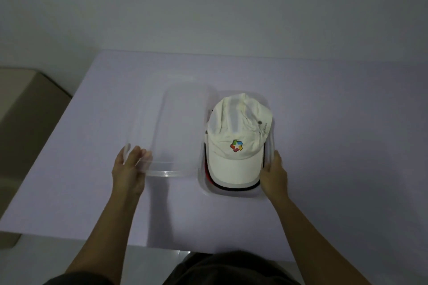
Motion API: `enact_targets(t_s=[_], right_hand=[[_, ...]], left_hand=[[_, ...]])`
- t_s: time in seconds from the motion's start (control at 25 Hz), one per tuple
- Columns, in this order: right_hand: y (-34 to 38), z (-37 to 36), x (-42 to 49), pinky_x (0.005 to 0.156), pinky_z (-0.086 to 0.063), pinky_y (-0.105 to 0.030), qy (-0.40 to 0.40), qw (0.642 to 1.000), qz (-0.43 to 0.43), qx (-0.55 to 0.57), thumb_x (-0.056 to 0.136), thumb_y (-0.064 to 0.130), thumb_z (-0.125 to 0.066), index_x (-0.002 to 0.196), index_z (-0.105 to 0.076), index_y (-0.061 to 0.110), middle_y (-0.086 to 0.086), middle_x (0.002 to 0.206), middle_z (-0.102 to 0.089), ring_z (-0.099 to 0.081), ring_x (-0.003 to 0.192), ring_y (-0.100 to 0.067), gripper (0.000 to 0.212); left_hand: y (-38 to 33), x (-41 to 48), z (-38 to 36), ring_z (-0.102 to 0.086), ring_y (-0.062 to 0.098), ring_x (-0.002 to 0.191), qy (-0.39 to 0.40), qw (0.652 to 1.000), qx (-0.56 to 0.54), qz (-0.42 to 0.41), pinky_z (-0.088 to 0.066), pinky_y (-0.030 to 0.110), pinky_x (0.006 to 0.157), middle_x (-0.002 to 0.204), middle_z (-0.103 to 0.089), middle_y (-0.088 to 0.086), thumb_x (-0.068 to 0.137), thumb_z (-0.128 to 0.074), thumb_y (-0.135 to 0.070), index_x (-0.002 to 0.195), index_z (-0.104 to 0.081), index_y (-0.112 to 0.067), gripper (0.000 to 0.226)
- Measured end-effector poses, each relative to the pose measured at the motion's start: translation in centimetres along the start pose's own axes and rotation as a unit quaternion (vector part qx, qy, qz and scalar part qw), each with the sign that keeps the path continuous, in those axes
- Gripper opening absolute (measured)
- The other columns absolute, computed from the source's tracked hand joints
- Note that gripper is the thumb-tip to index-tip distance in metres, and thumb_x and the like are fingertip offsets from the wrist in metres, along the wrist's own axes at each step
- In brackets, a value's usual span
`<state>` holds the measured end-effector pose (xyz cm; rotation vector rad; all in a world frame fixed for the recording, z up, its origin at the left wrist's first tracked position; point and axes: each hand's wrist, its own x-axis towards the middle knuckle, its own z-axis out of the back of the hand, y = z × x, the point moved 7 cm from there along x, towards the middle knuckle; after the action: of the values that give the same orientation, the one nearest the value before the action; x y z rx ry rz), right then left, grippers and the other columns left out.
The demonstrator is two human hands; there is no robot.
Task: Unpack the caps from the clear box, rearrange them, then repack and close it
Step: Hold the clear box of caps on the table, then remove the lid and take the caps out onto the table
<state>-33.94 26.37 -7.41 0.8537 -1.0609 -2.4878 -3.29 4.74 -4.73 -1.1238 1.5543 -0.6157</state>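
A clear box [269, 146] sits on the table, right of centre, with a stack of caps in it. The top one is a white cap [238, 136] with a coloured star logo, brim toward me; red and black brims show beneath it. The clear lid [176, 127] lies open to the left of the box, slightly raised at its near left corner. My left hand [129, 169] grips that near left corner of the lid. My right hand [274, 176] rests against the box's near right wall, fingers along the rim.
The pale lilac table [335, 122] reaches a white wall at the back and ends just in front of me. A beige piece of furniture [27, 109] stands left of the table. My dark-clothed lap shows at the bottom edge.
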Motion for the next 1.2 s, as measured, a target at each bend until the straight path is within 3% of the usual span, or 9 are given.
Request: enact_targets(t_s=[0.16,0.36,0.44,0.56,0.64,0.88,1.12,1.2], right_hand=[[0.4,0.0,-0.1,0.071,-0.038,-0.029,-0.035,0.999,0.001,-0.039,0.092,0.000,-0.037,0.130,-0.041,0.003,-0.018,0.101,-0.061,-0.052,0.083,-0.026,0.039],[0.5,0.2,-0.1,0.069,-0.038,-0.029,-0.045,0.997,0.010,-0.061,0.090,-0.002,-0.039,0.126,-0.043,0.002,-0.020,0.098,-0.061,-0.054,0.082,-0.029,0.036],[0.4,0.1,0.0,0.071,-0.040,-0.031,-0.049,0.997,0.012,-0.066,0.090,-0.001,-0.039,0.128,-0.043,0.002,-0.020,0.099,-0.061,-0.056,0.086,-0.032,0.039],[0.3,0.1,0.0,0.070,-0.040,-0.032,-0.053,0.996,0.014,-0.072,0.090,0.000,-0.039,0.122,-0.045,0.000,-0.019,0.093,-0.060,-0.054,0.081,-0.029,0.033],[0.3,0.0,0.0,0.070,-0.040,-0.033,-0.056,0.995,0.014,-0.076,0.090,-0.001,-0.039,0.122,-0.045,0.000,-0.021,0.095,-0.061,-0.055,0.082,-0.031,0.033],[0.4,-0.2,0.0,0.070,-0.039,-0.032,-0.058,0.995,0.018,-0.076,0.090,-0.001,-0.040,0.126,-0.044,-0.001,-0.023,0.098,-0.061,-0.050,0.078,-0.026,0.036],[0.2,-0.4,0.1,0.070,-0.038,-0.032,-0.064,0.995,0.024,-0.072,0.091,0.000,-0.038,0.125,-0.043,-0.002,-0.022,0.097,-0.060,-0.052,0.081,-0.029,0.035],[-0.3,-0.4,0.4,0.070,-0.039,-0.032,-0.065,0.996,0.019,-0.065,0.091,0.001,-0.038,0.124,-0.044,-0.001,-0.022,0.098,-0.061,-0.056,0.085,-0.032,0.034]], left_hand=[[1.6,2.2,4.1,-0.064,0.008,0.054,-0.038,0.998,0.030,0.028,-0.059,0.024,0.061,0.079,-0.057,0.008,0.090,-0.055,-0.001,0.124,-0.044,-0.005,0.036],[3.4,3.2,6.4,-0.064,0.007,0.053,-0.073,0.993,0.079,0.049,-0.057,0.023,0.057,0.080,-0.059,0.008,0.089,-0.059,-0.005,0.124,-0.047,-0.009,0.037],[3.1,3.7,7.4,-0.067,0.010,0.061,-0.091,0.985,0.141,0.035,-0.058,0.026,0.060,0.088,-0.062,0.010,0.086,-0.065,-0.014,0.119,-0.052,-0.008,0.036],[2.3,4.7,8.6,-0.064,0.032,0.101,-0.110,0.940,0.323,-0.006,-0.053,0.046,0.089,0.115,-0.064,0.016,0.076,-0.071,-0.040,0.125,-0.056,-0.011,0.058],[2.0,5.0,8.6,-0.058,0.037,0.110,-0.125,0.914,0.385,-0.016,-0.047,0.048,0.096,0.122,-0.061,0.018,0.079,-0.068,-0.040,0.126,-0.056,-0.010,0.058],[0.5,5.0,7.1,-0.055,0.040,0.114,-0.155,0.842,0.516,-0.033,-0.040,0.042,0.099,0.123,-0.060,0.023,0.087,-0.062,-0.033,0.126,-0.055,-0.002,0.050],[0.7,5.0,6.8,-0.052,0.041,0.116,-0.175,0.805,0.567,-0.019,-0.041,0.043,0.097,0.126,-0.058,0.023,0.089,-0.058,-0.032,0.127,-0.053,0.001,0.050],[0.6,4.6,6.4,-0.047,0.041,0.122,-0.184,0.808,0.559,-0.017,-0.037,0.045,0.101,0.133,-0.052,0.023,0.090,-0.058,-0.027,0.135,-0.043,0.000,0.055]])
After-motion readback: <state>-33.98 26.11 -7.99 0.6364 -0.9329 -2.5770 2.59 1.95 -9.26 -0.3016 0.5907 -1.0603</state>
